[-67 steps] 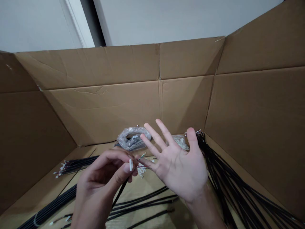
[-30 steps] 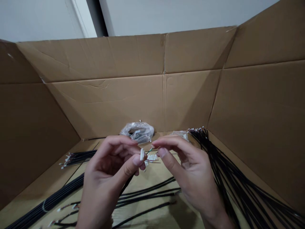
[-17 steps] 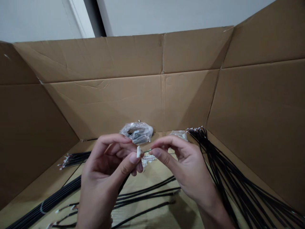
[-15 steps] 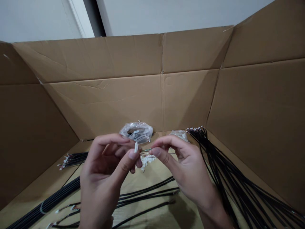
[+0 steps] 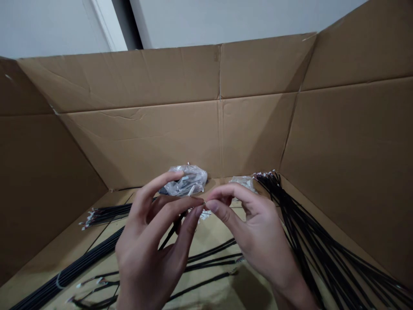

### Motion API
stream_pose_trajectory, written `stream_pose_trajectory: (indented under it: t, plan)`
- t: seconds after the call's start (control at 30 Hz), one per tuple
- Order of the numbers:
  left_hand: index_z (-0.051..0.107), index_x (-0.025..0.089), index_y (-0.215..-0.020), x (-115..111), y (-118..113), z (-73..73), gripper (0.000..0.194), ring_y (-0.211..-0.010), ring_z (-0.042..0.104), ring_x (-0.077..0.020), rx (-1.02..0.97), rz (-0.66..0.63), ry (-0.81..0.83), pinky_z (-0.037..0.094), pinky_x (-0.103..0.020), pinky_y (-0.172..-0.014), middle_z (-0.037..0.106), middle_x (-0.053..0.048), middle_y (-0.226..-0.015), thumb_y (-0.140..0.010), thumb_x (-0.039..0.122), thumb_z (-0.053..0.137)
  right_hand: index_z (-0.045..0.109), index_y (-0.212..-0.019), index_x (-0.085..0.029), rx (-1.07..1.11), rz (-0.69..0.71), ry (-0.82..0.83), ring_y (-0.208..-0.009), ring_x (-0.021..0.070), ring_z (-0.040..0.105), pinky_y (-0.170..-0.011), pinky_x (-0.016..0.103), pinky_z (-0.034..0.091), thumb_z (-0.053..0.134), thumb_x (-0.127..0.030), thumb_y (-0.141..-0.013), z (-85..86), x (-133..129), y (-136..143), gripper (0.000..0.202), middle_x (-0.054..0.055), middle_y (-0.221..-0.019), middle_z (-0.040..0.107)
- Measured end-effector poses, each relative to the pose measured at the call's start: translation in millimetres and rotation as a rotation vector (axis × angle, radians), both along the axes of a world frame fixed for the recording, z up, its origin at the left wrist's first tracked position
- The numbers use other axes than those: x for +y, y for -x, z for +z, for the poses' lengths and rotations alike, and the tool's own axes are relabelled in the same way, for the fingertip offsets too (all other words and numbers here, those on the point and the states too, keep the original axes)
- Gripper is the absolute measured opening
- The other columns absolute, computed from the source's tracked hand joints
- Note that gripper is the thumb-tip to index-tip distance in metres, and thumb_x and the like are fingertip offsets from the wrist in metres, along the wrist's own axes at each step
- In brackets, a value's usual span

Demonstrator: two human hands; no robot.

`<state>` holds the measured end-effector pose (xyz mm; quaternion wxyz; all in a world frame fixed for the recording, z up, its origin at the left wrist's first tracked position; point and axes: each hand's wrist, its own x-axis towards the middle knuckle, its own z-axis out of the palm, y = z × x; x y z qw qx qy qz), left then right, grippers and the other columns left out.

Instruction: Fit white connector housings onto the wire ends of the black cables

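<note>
My left hand (image 5: 158,237) is closed, with a black cable (image 5: 169,236) running through it and a white connector (image 5: 191,190) poking up behind its fingers. Its thumb and a finger pinch together near the centre, with the index finger raised. Touching or almost touching those fingertips, my right hand (image 5: 248,228) makes a pinch of its own; what it grips is too small and hidden to name. Behind the fingertips lies a pile of small white pieces (image 5: 205,214), mostly covered by the hands.
Cardboard walls (image 5: 145,137) surround the work surface. Against the back wall lie a clear plastic bag (image 5: 190,178) and a smaller bag (image 5: 242,182). Black cable bundles lie at the right (image 5: 309,232) and left (image 5: 74,267), with loose cables (image 5: 206,285) in front.
My left hand has turned and moved right, its fingertips now meeting the right hand's. The white connector has left its thumb tip and sits behind the fingers. The right hand has barely moved.
</note>
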<state>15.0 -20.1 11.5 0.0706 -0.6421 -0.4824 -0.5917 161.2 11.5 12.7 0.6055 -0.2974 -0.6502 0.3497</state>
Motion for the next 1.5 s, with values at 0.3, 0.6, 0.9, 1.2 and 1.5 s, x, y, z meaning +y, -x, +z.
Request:
stream_pose_trajectory:
  t: [0.3,0.6,0.9,1.2,1.5]
  plan:
    - [0.074,0.028,-0.085,-1.2,-3.0,3.7,0.012,-0.114,0.065,-0.0238,-0.033,-0.057,0.068,0.055,-0.028,-0.078,0.067,-0.002,-0.125,-0.095,0.024,0.068,0.075,-0.090,-0.023,-0.047,0.136,0.085,-0.085,0.0172,0.070,-0.082,0.030,0.055,0.076,-0.027,-0.092,0.9,-1.5,-3.2,0.004,-0.001,-0.088,0.077]
    - [0.072,0.027,-0.082,-1.9,0.9,6.6,0.017,-0.112,0.065,-0.0211,-0.116,-0.205,0.189,0.051,-0.026,-0.077,0.066,0.000,-0.126,-0.097,0.026,0.064,0.074,-0.090,-0.024,-0.058,0.046,-0.040,-0.081,0.0136,0.069,-0.077,0.024,0.055,0.073,-0.023,-0.094,3.0,-4.0,-2.4,0.005,-0.004,-0.085,0.075]
    - [0.070,0.027,-0.090,5.4,5.4,-1.3,0.014,-0.117,0.065,-0.0175,0.023,-0.189,0.114,0.054,-0.021,-0.074,0.066,0.000,-0.125,-0.099,0.020,0.063,0.071,-0.080,-0.023,-0.115,-0.137,-0.121,-0.073,0.0131,0.068,-0.072,0.024,0.052,0.073,-0.024,-0.096,0.9,-8.3,-0.6,0.016,-0.005,-0.077,0.075]
    - [0.071,0.028,-0.092,5.9,1.8,-5.5,0.016,-0.101,0.067,-0.0116,0.041,-0.159,0.009,0.053,-0.020,-0.069,0.067,0.004,-0.123,-0.098,0.015,0.065,0.072,-0.083,-0.022,-0.131,-0.196,-0.207,-0.076,0.0125,0.070,-0.075,0.025,0.050,0.075,-0.019,-0.095,-2.2,-6.8,-0.7,0.013,-0.007,-0.078,0.076]
    - [0.071,0.029,-0.083,3.1,2.8,-0.9,0.018,-0.108,0.065,-0.0114,-0.158,-0.296,0.079,0.056,-0.013,-0.071,0.069,0.006,-0.117,-0.097,0.018,0.066,0.071,-0.086,-0.019,-0.169,-0.171,-0.354,-0.077,0.0125,0.068,-0.079,0.028,0.047,0.077,-0.014,-0.094,-0.6,-4.0,-2.0,0.011,-0.005,-0.082,0.077]
